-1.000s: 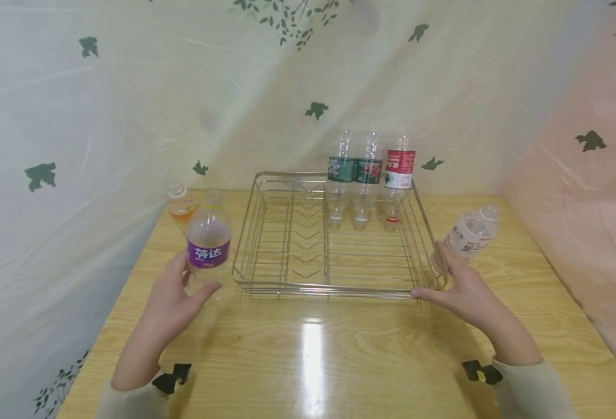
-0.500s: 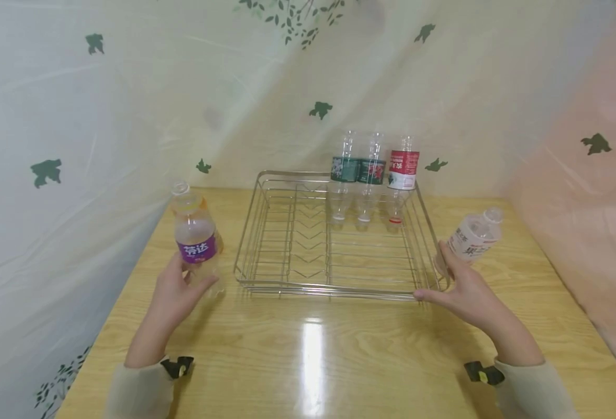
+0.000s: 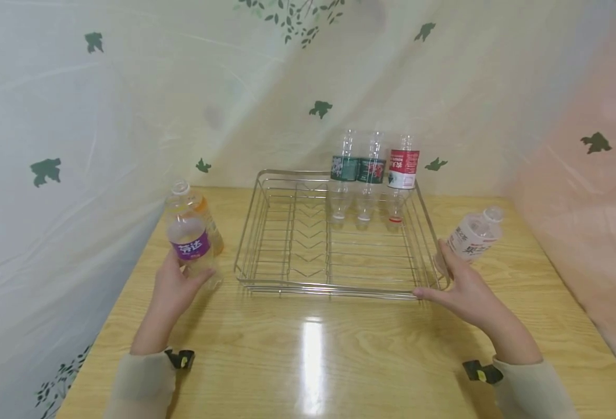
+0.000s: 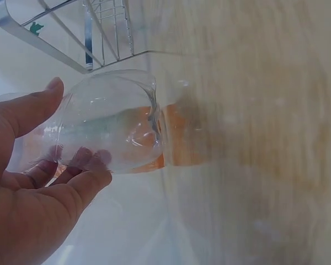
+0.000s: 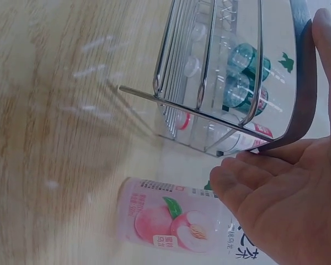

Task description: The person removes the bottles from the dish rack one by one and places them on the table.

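Hands apart. Left hand (image 3: 178, 284) wrapped low round the purple-label bottle (image 3: 191, 247), probably for upright control; base contact with bench (image 3: 266, 337) unclear. Right hand (image 3: 467, 291) clasps the wire rack (image 3: 308, 285) at its near right corner, likely steadying it. Peach-label bottle (image 3: 472, 237) just outside, crowding those fingers. Orange bottle (image 3: 212, 228) behind the purple-label one, partly hidden. Farthest: three inverted bottles (image 3: 370, 171), rack's far right, presumably draining.

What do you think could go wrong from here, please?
The left hand holds the purple-labelled bottle close in front of the orange bottle and might knock it. The right hand grips the wire rack, so a jolt could topple the cap-down bottles in it. That hand is also close to the peach bottle and might nudge it.
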Motion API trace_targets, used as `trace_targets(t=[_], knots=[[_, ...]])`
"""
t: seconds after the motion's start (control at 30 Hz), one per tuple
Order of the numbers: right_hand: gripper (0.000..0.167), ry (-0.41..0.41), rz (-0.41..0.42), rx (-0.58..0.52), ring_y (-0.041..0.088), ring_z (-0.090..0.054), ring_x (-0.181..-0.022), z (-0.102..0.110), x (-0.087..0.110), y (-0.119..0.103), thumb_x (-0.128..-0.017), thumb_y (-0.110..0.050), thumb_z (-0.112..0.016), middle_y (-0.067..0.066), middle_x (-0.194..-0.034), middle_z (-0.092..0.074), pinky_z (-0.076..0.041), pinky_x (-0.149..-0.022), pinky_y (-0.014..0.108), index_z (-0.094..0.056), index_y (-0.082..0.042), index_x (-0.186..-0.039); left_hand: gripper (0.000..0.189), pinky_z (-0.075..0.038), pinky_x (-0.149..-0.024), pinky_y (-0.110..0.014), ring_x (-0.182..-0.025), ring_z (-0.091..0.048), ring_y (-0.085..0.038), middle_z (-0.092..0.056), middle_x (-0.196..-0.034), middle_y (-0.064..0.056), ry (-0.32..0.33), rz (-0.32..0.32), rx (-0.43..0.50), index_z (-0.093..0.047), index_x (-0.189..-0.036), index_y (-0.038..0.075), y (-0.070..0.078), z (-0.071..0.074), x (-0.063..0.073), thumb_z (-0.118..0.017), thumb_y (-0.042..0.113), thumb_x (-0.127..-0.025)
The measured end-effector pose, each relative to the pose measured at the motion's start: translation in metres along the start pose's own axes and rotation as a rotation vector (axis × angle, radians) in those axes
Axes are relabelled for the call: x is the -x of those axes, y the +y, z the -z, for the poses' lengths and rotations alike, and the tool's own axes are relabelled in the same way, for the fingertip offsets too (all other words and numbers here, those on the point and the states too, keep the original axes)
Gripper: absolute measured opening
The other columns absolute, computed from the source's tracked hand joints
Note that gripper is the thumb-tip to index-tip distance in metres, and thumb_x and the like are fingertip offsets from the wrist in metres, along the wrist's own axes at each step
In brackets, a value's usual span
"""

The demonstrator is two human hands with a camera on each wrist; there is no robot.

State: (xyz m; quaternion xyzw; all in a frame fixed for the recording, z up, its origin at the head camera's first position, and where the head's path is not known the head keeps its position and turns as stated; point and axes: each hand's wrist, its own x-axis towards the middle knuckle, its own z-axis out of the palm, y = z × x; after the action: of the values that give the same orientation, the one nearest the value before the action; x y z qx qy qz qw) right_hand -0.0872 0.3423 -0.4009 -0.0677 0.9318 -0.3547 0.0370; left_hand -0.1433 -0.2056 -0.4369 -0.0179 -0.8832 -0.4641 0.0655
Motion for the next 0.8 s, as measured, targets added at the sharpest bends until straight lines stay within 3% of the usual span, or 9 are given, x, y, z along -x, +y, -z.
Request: trace_targets(t=[0.53, 0.8], knots=[[0.12, -0.006, 0.0, 0.008, 0.059, -0.031, -0.136, 0.0003, -0.0033, 0.0018, -0.085, -0.048, -0.082, 0.029, -0.163, -0.012, -0.031, -0.106, 0.072, -0.003, -0.004, -0.163, 0.076, -0.04, -0.106, -0.064, -0.13, -0.046, -0.05, -0.048, -0.142, -0.033, 0.029, 0.033, 0.009, -0.037, -0.146, -0.005, -0.0032, -0.0015, -0.0058, -0.082, 0.011, -0.087], [0.118, 0.006, 0.015, 0.011, 0.058, -0.023, -0.141, -0.0012, -0.0026, 0.0027, -0.085, -0.045, -0.082, 0.031, -0.163, -0.012, -0.026, -0.108, 0.074, -0.005, -0.002, -0.162, 0.076, -0.038, -0.106, -0.066, -0.129, -0.046, -0.052, -0.05, -0.138, -0.036, 0.02, 0.042, -0.054, -0.039, -0.143, -0.009, -0.0038, -0.0032, -0.0064, -0.083, 0.013, -0.086]])
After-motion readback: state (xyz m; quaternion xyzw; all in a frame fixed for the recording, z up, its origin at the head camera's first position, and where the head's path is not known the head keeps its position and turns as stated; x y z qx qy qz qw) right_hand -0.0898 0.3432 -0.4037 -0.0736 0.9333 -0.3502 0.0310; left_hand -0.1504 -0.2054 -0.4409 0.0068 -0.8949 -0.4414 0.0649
